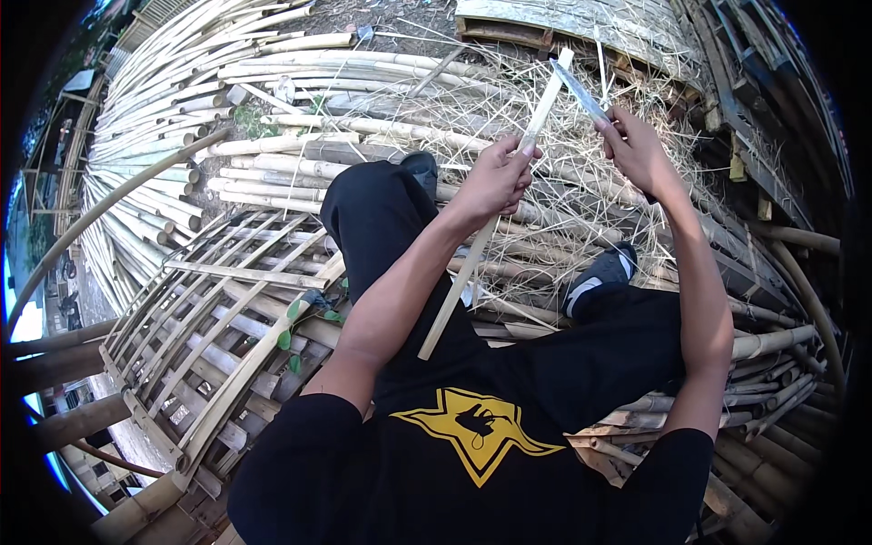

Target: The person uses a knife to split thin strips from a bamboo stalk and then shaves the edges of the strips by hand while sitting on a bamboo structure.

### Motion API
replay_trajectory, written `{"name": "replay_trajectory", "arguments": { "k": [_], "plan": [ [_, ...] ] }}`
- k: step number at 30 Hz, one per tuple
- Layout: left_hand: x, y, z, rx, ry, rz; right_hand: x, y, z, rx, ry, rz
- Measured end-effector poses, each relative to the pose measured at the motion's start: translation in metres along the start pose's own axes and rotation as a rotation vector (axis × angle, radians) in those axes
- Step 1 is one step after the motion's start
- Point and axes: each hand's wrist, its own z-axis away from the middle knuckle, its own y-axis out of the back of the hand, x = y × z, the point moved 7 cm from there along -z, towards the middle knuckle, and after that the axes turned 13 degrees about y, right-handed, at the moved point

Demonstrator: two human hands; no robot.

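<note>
In my left hand (495,182) is a long flat bamboo strip (457,298), gripped near its middle. The strip slants from over my lap up and away to the right. My right hand (633,150) is closed around the handle of a knife (579,94), most of the handle being hidden by the fingers. Its blade points up and to the left, and the tip meets or overlaps the strip near the far end; I cannot tell whether they touch. Thin pale shavings (563,136) lie thickly beneath both hands.
Long bamboo poles (300,68) lie in heaps at the far left. A woven bamboo lattice panel (213,309) leans at my left. A wooden pallet (581,23) stands at the back right, with dark timber (758,91) beside it. My shoe (599,277) rests among the poles.
</note>
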Motion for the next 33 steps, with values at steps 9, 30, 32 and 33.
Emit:
{"name": "replay_trajectory", "arguments": {
  "k": [9,30,32,33],
  "plan": [
    [-0.004,-0.008,0.005,0.008,0.046,-0.062,0.010,0.018,-0.022,0.125,0.062,0.436],
    [0.003,-0.011,0.013,-0.020,0.031,-0.095,-0.007,0.028,-0.023,0.328,0.146,0.534],
    [0.003,-0.003,0.012,0.001,0.038,-0.076,-0.003,0.007,-0.023,0.222,0.147,0.509],
    [0.004,-0.003,0.011,0.001,0.032,-0.081,-0.008,0.001,-0.021,0.262,0.259,0.512]
  ]
}}
